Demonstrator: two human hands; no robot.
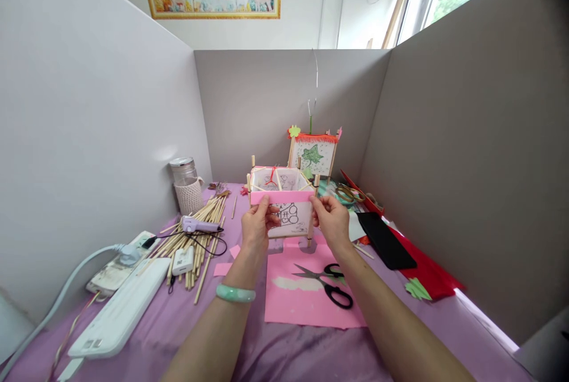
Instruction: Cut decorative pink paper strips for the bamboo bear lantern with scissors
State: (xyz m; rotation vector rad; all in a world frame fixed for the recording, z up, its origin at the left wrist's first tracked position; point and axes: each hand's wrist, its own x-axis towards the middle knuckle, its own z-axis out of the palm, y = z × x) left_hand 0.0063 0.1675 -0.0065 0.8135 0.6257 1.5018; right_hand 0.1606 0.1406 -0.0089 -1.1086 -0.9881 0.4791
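A small square lantern [293,225] with wooden-stick posts and white panels is in front of me, a line drawing on its near side. A pink paper strip [282,197] lies across the top of that side. My left hand [258,222] has its thumb on the strip near the left end, with its other fingers curled beside the drawing. At the strip's right end, by the corner post, my right hand [331,217] pinches with thumb and fingertips. Red string shows inside the lantern's open top. Below lie black-handled scissors [326,278] on a pink sheet [288,308].
A second lantern [313,154] with a green leaf picture stands behind. To the left are wooden sticks [207,216], a lilac glue gun [200,225], a jar [183,183] and a white power strip [120,305]. A black phone-like slab [386,240] and red sheets [429,269] lie right.
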